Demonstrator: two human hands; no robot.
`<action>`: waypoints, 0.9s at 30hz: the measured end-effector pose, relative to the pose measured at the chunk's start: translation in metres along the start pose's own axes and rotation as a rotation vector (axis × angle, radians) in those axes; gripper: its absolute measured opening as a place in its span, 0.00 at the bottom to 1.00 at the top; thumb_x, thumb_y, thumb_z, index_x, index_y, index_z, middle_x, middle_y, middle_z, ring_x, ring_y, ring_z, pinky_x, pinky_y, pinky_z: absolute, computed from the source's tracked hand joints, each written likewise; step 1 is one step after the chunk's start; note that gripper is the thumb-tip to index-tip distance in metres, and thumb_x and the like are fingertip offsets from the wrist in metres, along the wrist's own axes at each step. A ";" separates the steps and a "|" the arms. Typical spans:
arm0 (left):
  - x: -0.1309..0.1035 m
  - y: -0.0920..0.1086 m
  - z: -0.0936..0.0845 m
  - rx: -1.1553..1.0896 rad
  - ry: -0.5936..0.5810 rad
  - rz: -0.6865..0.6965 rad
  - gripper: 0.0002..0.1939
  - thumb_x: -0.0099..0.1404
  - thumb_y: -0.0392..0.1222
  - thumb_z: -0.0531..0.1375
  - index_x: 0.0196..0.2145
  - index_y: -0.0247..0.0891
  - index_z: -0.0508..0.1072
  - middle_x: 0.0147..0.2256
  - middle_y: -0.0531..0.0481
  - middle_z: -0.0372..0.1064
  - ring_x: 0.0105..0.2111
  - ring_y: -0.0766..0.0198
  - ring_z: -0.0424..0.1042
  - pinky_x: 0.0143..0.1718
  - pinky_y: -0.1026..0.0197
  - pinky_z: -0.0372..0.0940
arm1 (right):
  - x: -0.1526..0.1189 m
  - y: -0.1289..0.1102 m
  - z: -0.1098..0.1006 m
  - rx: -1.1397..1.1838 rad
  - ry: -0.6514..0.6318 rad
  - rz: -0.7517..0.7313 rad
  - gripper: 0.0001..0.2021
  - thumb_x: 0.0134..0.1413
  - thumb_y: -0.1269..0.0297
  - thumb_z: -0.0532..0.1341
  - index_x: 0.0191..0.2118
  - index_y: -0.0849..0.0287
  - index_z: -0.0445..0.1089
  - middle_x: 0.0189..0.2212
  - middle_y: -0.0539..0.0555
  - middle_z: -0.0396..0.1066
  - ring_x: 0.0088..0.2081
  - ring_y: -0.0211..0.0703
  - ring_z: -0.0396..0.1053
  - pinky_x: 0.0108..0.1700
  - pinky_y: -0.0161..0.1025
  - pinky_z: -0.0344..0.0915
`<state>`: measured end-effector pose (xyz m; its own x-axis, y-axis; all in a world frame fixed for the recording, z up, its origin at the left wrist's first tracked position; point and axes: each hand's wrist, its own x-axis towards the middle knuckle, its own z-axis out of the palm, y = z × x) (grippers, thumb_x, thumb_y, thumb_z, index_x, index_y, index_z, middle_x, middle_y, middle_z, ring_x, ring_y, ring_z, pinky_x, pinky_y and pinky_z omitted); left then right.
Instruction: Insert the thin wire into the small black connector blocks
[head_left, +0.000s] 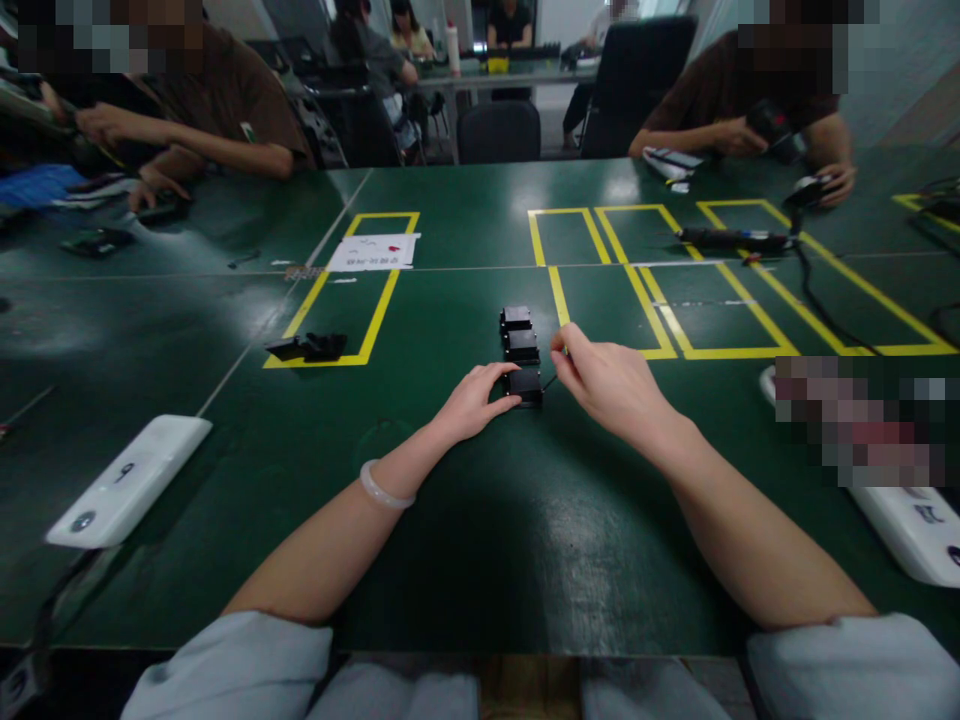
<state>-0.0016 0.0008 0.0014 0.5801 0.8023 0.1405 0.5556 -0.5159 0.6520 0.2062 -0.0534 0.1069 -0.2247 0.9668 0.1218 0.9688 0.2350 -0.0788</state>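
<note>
2 hands at 1 small black block, straight ahead at 12 o'clock on the green table.
The left hand [474, 403], at the near block's [523, 386] 9 o'clock, has thumb and finger pinched on it; the right hand [611, 385] sits at 3 o'clock, fingertips curled in by a thin dark strand [550, 382], though I can't tell whether they grip it. I'd keep the block pressed flat and handle the strand gently, clear of the 2 farther blocks [520, 344] at 12 o'clock.

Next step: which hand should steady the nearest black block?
Likely left: the left hand holds the nearest black block between thumb and fingers; the right hand seems to pinch a thin dark strand.
</note>
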 end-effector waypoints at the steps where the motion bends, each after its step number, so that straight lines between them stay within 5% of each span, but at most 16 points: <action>1: 0.000 0.000 0.000 0.000 0.000 0.000 0.22 0.68 0.47 0.60 0.57 0.41 0.66 0.56 0.46 0.68 0.55 0.52 0.67 0.57 0.50 0.61 | 0.000 0.000 0.000 -0.013 -0.003 0.000 0.19 0.69 0.55 0.41 0.49 0.58 0.65 0.31 0.54 0.76 0.30 0.43 0.72 0.28 0.38 0.44; 13: 0.000 0.001 -0.001 -0.001 0.003 0.003 0.22 0.68 0.47 0.60 0.57 0.40 0.66 0.55 0.45 0.69 0.54 0.52 0.67 0.56 0.51 0.61 | 0.000 0.000 0.000 0.030 0.022 -0.006 0.16 0.68 0.60 0.44 0.51 0.57 0.64 0.31 0.53 0.76 0.30 0.43 0.71 0.28 0.37 0.45; 20: 0.000 0.000 0.000 0.001 0.011 0.006 0.22 0.67 0.46 0.61 0.57 0.39 0.66 0.55 0.45 0.69 0.54 0.52 0.67 0.56 0.51 0.61 | 0.000 0.000 0.002 -0.024 0.014 0.008 0.21 0.69 0.52 0.42 0.48 0.57 0.66 0.29 0.54 0.75 0.30 0.44 0.72 0.28 0.37 0.43; 27: 0.000 0.001 0.000 0.002 0.004 0.007 0.21 0.68 0.46 0.60 0.57 0.40 0.66 0.55 0.46 0.69 0.54 0.53 0.67 0.56 0.51 0.61 | 0.000 0.000 0.002 0.034 0.038 -0.002 0.17 0.67 0.60 0.43 0.53 0.58 0.63 0.30 0.53 0.76 0.30 0.43 0.72 0.27 0.37 0.44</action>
<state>-0.0014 0.0008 0.0021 0.5818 0.7998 0.1478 0.5527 -0.5221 0.6496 0.2061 -0.0535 0.1048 -0.2220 0.9620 0.1591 0.9641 0.2410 -0.1117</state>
